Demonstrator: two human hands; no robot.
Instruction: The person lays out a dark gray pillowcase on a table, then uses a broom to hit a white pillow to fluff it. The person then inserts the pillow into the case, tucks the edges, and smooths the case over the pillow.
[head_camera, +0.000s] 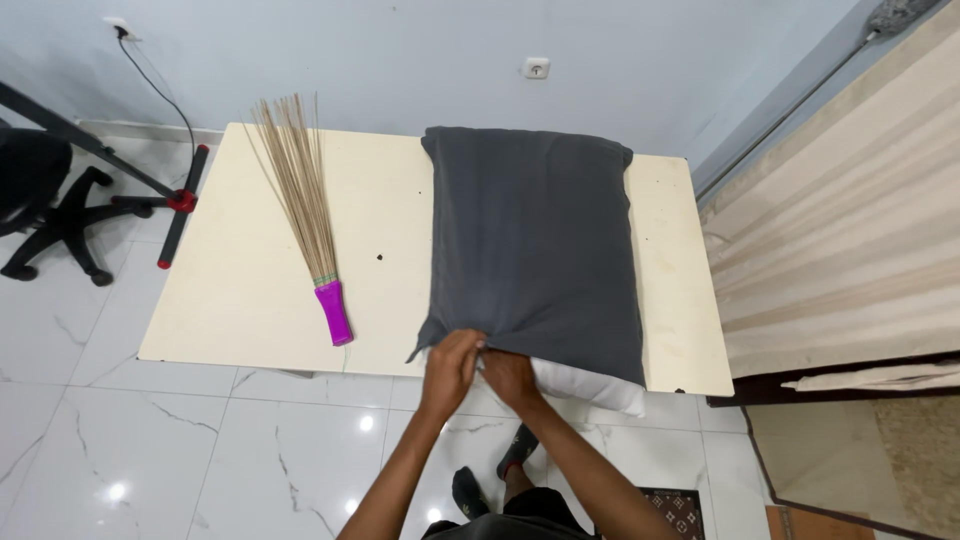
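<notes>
At the far left a black office chair (45, 205) with a star base stands on glossy white marble-patterned tiles (180, 440), and beside it a black bar with a red collar (182, 203) leans down to the floor. A cream table (230, 290), flat, matte and rectangular, fills the middle of the view. On its left half lies a broom (305, 205) of thin, stiff tan sticks bound into a smooth purple plastic handle; the handle points toward the near edge, the sticks fan away toward the wall.

Right of the broom lies the pillow (590, 388), soft, plump and white, almost wholly covered by a dark grey cloth case (535, 235) with a faintly wrinkled, matte weave. It rests on the right half of the table with its long axis running from the near edge to the far edge. The case's open end faces the person, and a strip of bare white pillow sticks out there, overhanging the near edge.

The left hand (452, 362) has its fingers curled shut, pinching the grey hem at the near edge. The right hand (508, 375), touching the left, is likewise closed on the hem where it meets the white pillow.

At the right hangs a beige ribbed curtain (840, 220).
</notes>
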